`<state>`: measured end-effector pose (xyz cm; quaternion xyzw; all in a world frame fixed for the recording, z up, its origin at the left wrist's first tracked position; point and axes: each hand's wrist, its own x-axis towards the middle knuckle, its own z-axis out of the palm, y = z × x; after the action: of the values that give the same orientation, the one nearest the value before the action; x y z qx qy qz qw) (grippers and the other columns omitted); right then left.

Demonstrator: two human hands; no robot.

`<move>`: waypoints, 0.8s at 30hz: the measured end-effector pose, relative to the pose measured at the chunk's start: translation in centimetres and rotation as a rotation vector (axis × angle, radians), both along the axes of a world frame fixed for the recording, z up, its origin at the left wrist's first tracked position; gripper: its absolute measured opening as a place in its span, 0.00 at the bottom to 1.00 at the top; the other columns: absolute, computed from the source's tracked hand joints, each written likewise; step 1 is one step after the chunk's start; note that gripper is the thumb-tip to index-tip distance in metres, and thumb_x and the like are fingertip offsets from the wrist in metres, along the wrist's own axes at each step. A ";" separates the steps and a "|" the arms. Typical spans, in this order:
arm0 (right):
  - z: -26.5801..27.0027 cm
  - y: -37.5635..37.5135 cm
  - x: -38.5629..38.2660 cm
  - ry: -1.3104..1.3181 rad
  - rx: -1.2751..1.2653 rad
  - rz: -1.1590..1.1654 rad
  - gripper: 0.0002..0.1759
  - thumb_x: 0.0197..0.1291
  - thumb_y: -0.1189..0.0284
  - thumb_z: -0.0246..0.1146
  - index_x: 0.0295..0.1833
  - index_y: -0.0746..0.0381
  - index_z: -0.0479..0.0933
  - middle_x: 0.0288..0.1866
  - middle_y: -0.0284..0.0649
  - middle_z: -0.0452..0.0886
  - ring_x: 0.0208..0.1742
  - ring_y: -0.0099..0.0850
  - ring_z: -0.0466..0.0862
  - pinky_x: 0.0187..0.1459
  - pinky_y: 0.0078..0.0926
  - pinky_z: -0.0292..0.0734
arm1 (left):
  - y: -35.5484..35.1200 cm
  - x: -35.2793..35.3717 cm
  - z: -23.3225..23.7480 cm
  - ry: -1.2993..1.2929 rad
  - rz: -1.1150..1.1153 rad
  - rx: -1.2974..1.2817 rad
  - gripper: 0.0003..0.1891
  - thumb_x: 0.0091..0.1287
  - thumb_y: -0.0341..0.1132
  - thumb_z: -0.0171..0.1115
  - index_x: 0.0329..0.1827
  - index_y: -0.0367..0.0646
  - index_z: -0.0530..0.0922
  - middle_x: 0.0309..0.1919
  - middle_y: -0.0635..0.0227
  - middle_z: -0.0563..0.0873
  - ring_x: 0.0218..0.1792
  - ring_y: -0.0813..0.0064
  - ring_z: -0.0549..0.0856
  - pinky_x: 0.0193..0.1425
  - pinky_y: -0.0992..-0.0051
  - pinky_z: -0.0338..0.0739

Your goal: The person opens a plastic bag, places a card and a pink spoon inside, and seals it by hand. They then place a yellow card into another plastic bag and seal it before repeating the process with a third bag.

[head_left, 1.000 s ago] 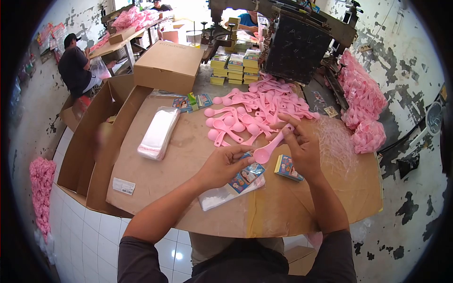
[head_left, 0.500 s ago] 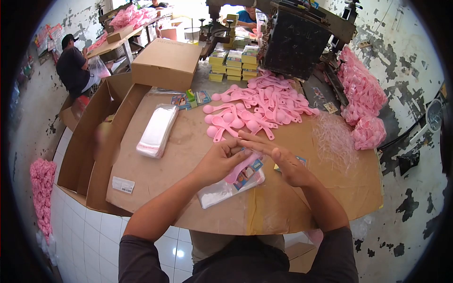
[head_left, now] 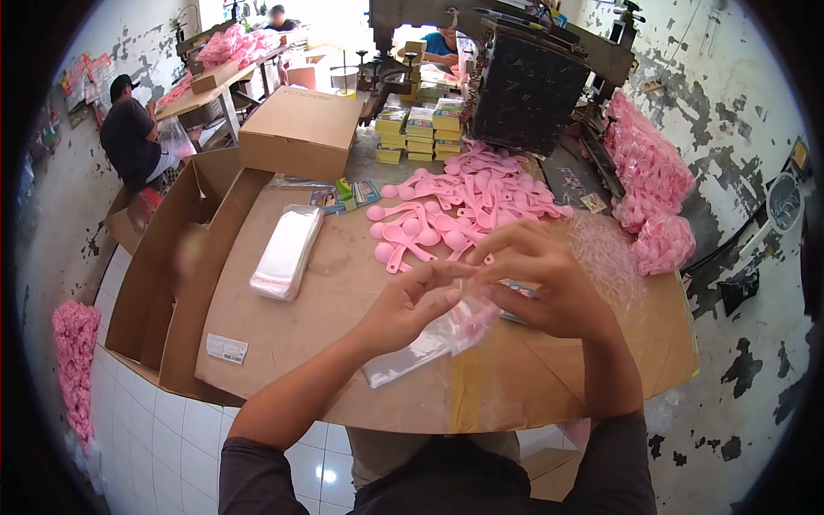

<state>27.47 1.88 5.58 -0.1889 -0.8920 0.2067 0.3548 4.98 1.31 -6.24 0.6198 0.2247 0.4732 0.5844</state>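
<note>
My left hand (head_left: 412,311) and my right hand (head_left: 545,283) meet over the front of the table, fingertips close together. Between them is a clear plastic bag (head_left: 462,311), its upper edge pinched by both hands. A pink measuring spoon (head_left: 476,324) shows blurred through the film, below my right fingers. Under this bag lies a stack of flat clear bags (head_left: 399,364). Partly hidden by my right hand, a printed card (head_left: 520,290) rests on the cardboard. Just beyond my hands spreads a heap of pink spoons (head_left: 481,193).
Another bag stack (head_left: 287,251) lies left, near printed cards (head_left: 350,197). An open carton (head_left: 176,343) flanks the table; a closed box (head_left: 300,124) stands behind. Card stacks (head_left: 421,129) and a black machine (head_left: 528,90) are at the back. Plastic strips (head_left: 609,257) lie right. Co-workers sit beyond.
My right hand has gone from flat with fingers extended to curled and pinching at the bag's top. The bag with the spoon has shifted right and lifted slightly, now blurred.
</note>
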 end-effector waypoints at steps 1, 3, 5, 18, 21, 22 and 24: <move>0.6 -0.4 -0.1 -0.111 0.157 -0.089 0.05 0.67 0.77 0.69 0.46 0.62 0.88 0.47 0.39 0.85 0.49 0.32 0.86 0.49 0.32 0.80 | -0.2 -0.4 0.5 0.058 -0.002 -0.001 0.24 0.80 0.37 0.62 0.74 0.38 0.72 0.68 0.63 0.80 0.71 0.71 0.78 0.73 0.66 0.73; 0.8 -0.7 -0.3 -0.178 0.221 -0.212 0.06 0.66 0.76 0.70 0.47 0.62 0.88 0.41 0.38 0.85 0.42 0.30 0.85 0.42 0.31 0.79 | -0.8 -0.7 0.6 0.106 0.039 0.195 0.25 0.79 0.36 0.62 0.75 0.37 0.72 0.69 0.62 0.80 0.72 0.70 0.78 0.74 0.65 0.73; 0.2 -0.9 -0.4 -0.093 0.035 -0.271 0.07 0.65 0.74 0.71 0.48 0.62 0.88 0.36 0.38 0.84 0.35 0.30 0.84 0.36 0.29 0.77 | -1.5 -0.5 1.0 0.145 0.100 0.301 0.25 0.79 0.35 0.63 0.76 0.37 0.71 0.68 0.61 0.81 0.71 0.69 0.78 0.74 0.64 0.73; -1.5 0.1 -1.7 -0.029 -0.013 -0.242 0.09 0.65 0.75 0.72 0.50 0.61 0.87 0.34 0.36 0.83 0.33 0.26 0.82 0.32 0.24 0.74 | -1.2 0.1 1.6 -0.003 0.127 0.081 0.15 0.81 0.31 0.60 0.66 0.36 0.80 0.51 0.62 0.91 0.54 0.77 0.89 0.59 0.75 0.82; -2.1 0.6 -1.8 0.046 -0.014 -0.281 0.10 0.63 0.77 0.73 0.50 0.62 0.86 0.36 0.36 0.84 0.35 0.26 0.83 0.31 0.23 0.74 | -1.1 0.4 1.3 -0.069 0.108 0.007 0.15 0.81 0.30 0.61 0.66 0.36 0.80 0.51 0.62 0.91 0.52 0.79 0.89 0.54 0.78 0.82; -2.3 0.9 -1.8 0.086 0.011 -0.298 0.10 0.62 0.77 0.73 0.49 0.62 0.86 0.37 0.37 0.84 0.35 0.26 0.84 0.31 0.23 0.74 | -1.3 0.4 1.5 -0.084 0.115 -0.031 0.14 0.81 0.29 0.61 0.66 0.36 0.80 0.50 0.61 0.91 0.51 0.80 0.89 0.53 0.78 0.83; -2.6 1.3 -2.0 0.148 0.151 -0.354 0.10 0.61 0.78 0.73 0.48 0.62 0.86 0.39 0.38 0.84 0.37 0.28 0.84 0.32 0.24 0.74 | -1.5 0.4 2.1 -0.075 0.154 -0.062 0.15 0.81 0.29 0.60 0.66 0.35 0.79 0.49 0.61 0.91 0.51 0.79 0.89 0.52 0.79 0.84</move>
<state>25.47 3.19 3.01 -0.2998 -0.8293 0.0870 0.4635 5.35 -0.21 -4.10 0.5640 0.2641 0.5325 0.5732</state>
